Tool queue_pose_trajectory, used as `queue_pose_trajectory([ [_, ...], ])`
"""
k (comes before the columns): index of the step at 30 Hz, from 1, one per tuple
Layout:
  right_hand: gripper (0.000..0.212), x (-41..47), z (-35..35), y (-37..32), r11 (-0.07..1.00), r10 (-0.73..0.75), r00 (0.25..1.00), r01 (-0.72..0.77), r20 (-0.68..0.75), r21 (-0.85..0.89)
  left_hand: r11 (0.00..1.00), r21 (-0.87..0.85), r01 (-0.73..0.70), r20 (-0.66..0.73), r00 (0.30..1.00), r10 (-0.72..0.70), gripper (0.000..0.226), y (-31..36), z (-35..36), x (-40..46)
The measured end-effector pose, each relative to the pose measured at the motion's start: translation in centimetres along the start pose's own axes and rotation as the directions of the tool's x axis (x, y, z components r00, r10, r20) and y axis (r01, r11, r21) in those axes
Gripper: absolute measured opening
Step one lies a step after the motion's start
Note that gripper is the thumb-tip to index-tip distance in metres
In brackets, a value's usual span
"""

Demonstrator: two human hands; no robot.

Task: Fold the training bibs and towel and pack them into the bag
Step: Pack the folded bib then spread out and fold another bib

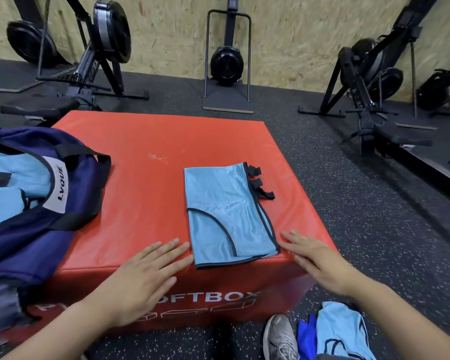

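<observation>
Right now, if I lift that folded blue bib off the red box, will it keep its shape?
Probably not. The folded bib looks like thin, shiny mesh, so it would likely sag and unfold unless supported from both sides. It seems very light. On the smooth red box it may slide easily when pushed.

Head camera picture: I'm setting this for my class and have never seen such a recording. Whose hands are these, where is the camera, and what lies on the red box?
There is no machine here. A person wears a wide-angle camera on the head, looking forward and down, so you see their own two bare hands. The left hand and right hand lie flat and open on the red soft box, holding nothing. Between them lies a folded light blue training bib with black trim. At the left sits an open navy bag with light blue cloth already inside. More cloth waits on the floor beside a grey shoe. Gym machines stand behind.
</observation>
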State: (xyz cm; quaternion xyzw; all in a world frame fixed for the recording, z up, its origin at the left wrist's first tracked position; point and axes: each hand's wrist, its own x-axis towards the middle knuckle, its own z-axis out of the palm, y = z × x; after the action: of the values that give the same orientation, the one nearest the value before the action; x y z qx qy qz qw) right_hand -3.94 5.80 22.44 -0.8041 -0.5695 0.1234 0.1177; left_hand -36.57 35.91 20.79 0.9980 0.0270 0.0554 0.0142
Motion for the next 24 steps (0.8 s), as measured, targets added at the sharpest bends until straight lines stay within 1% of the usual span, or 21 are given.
queue_pose_trajectory([
  [3, 0.058, -1.1, -0.4, 0.3, 0.996, -0.062, 0.998, 0.061, -0.008, -0.063, 1.0, 0.017, 0.002, -0.014, 1.0, -0.001, 0.051, 0.1, 0.1, 0.4],
  [5, 0.071, -1.1, -0.8, 0.3, 0.98, -0.113, 0.993, 0.107, -0.029, -0.168, 0.999, 0.033, -0.002, -0.023, 1.0, 0.002, 0.049, 0.3, 0.0, 0.8],
  [7, 0.083, -0.7, -1.0, 0.0, 0.939, -0.183, 0.982, 0.16, -0.047, -0.305, 0.999, 0.039, -0.015, -0.031, 0.999, 0.016, 0.047, 0.5, -0.2, 1.3],
  [8, 0.086, -0.4, -1.0, -0.2, 0.921, -0.211, 0.976, 0.182, -0.049, -0.344, 0.999, 0.035, -0.019, -0.037, 0.999, 0.021, 0.046, 0.6, -0.4, 1.6],
  [12, 0.082, 1.2, -0.4, -1.0, 0.893, -0.272, 0.962, 0.247, -0.015, -0.377, 0.998, 0.036, -0.052, -0.041, 0.998, 0.053, 0.044, 0.9, -0.8, 2.5],
  [15, 0.078, 2.2, 0.1, -1.3, 0.904, -0.277, 0.961, 0.26, -0.003, -0.338, 0.997, -0.038, -0.065, -0.002, 0.998, 0.065, 0.048, 0.8, -0.8, 2.8],
  [18, 0.075, 2.5, 0.4, -1.8, 0.943, -0.262, 0.962, 0.238, -0.081, -0.233, 0.987, -0.157, -0.036, -0.027, 0.999, 0.032, 0.048, 0.7, -1.1, 2.6],
  [21, 0.073, 2.5, 0.2, -2.7, 0.965, -0.253, 0.955, 0.236, -0.154, -0.118, 0.944, -0.33, 0.0, -0.08, 0.996, -0.028, 0.054, 0.9, -2.5, 2.2],
  [24, 0.055, 2.1, -1.1, -4.5, 0.967, -0.234, 0.945, 0.25, -0.229, 0.043, 0.876, -0.482, 0.027, -0.066, 0.996, -0.067, 0.056, 0.9, -4.5, 2.1],
])
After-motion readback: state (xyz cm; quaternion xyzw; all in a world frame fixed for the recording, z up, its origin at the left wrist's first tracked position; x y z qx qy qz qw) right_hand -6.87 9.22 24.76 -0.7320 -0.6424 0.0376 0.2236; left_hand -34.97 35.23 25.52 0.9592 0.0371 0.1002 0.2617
